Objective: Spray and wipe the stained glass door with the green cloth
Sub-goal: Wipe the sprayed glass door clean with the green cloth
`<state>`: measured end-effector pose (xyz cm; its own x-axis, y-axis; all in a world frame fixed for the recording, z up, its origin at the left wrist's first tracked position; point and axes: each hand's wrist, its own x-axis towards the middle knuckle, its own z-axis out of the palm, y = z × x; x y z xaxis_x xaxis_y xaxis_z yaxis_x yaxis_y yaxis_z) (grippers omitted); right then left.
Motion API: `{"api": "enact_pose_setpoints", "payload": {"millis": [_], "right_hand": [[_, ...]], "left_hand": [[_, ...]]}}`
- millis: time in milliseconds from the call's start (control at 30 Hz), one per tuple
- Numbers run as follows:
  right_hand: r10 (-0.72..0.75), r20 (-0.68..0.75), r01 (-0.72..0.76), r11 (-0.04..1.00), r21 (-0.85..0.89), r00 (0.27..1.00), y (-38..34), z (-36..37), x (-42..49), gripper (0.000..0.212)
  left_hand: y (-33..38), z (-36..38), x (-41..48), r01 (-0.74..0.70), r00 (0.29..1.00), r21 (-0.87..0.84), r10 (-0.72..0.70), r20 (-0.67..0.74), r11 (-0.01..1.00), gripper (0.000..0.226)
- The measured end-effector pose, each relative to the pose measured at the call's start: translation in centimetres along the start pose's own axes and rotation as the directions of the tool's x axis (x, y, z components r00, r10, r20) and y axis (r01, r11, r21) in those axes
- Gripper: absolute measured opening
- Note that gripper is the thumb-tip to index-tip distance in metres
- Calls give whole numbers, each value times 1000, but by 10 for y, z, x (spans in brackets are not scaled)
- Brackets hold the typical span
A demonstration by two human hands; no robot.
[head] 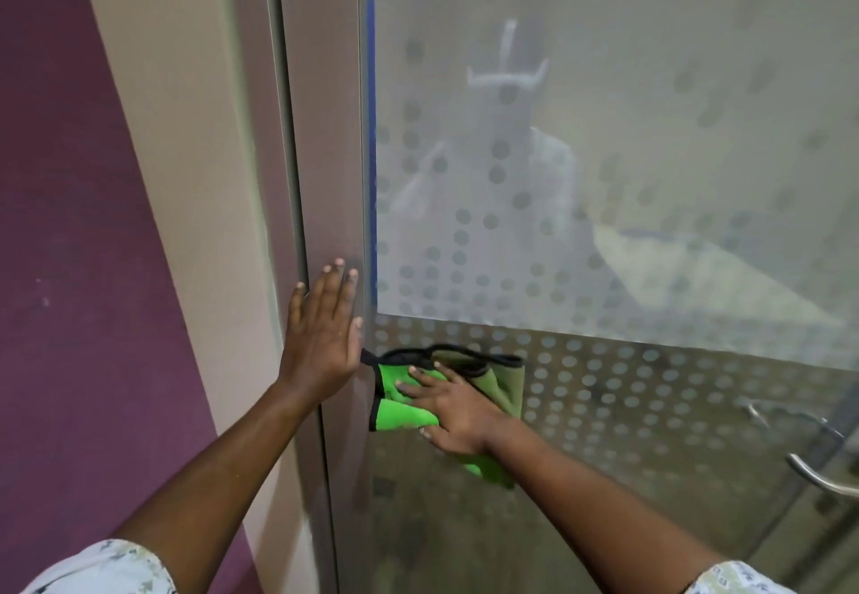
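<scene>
- My left hand (325, 338) lies flat and open against the grey door frame (325, 152), fingers together and pointing up, thumb on the side of the glass. It holds nothing. The forearm rises from the lower left, bare below a short patterned sleeve (102, 568).
- My right hand (453, 405) is spread palm-down on the green cloth (404, 414), pressing it flat onto the glass door (650, 128). The fingers fan toward the upper left, toward the frame; they are extended, not curled, so the cloth is pinned under the palm rather than pinched.
- The right forearm comes in from the lower right, crossing the lower part of the pane at a slant.
- I see the cloth on the clear dotted band of the glass, just below the edge of the frosted panel, close against the frame and just beside my left hand. It is folded and bunched, with a black trim along its top edge. Its long axis runs roughly from upper left to lower right, with a corner poking out below my wrist.
- The frosted panel above carries a blurred reflection of a person.
- A metal door handle (818, 468) sits well apart to the right, near the picture's edge.
- A purple wall (69, 268) runs along the left of the frame.
</scene>
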<state>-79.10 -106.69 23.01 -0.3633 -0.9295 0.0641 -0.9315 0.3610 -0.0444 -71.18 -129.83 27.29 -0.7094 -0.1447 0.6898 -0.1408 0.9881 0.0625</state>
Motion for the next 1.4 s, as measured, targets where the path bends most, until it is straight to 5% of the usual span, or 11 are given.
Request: {"api": "enact_pose_setpoints", "payload": {"millis": [100, 200, 300, 400, 567, 667, 767, 867, 1000, 1167, 1400], "right_hand": [[303, 39, -291, 859, 421, 952, -2, 19, -24, 41], [624, 84, -425, 422, 801, 777, -2, 27, -48, 23], [767, 245, -329, -47, 943, 593, -3, 29, -71, 15], [727, 360, -146, -342, 928, 585, -11, 28, -88, 19], [765, 319, -78, -335, 939, 559, -30, 29, -113, 19], [733, 347, -97, -361, 927, 584, -41, 27, -128, 50], [703, 344, -46, -406, 913, 623, -39, 24, -152, 72], [631, 350, 26, -507, 862, 693, -29, 21, -180, 61], [667, 395, 20, -524, 852, 632, -12, 42, -215, 63], [643, 517, 39, -647, 762, 566, 3, 78, -254, 76], [555, 598, 126, -785, 607, 579, 19, 106, -324, 99]], "left_hand": [[10, 7, -22, 42, 997, -54, -39, 62, 998, 68], [28, 11, -41, 120, 986, -151, -101, 132, 981, 65], [58, 12, -59, 154, 979, -267, -111, 170, 951, 54], [97, 11, -81, 269, 929, -484, -92, 358, 833, 50], [173, 12, -109, 615, 725, -679, 52, 687, 400, 47], [209, 10, -116, 747, 607, -628, 162, 778, 217, 55], [237, 10, -124, 797, 584, -601, 174, 793, 66, 57], [256, 12, -132, 814, 578, -580, 59, 814, 18, 34], [283, 9, -136, 847, 531, -532, -28, 847, -9, 21], [326, 6, -144, 867, 499, -498, 49, 865, -31, 19], [368, 23, -169, 916, 392, -385, 45, 919, -116, 17]]}}
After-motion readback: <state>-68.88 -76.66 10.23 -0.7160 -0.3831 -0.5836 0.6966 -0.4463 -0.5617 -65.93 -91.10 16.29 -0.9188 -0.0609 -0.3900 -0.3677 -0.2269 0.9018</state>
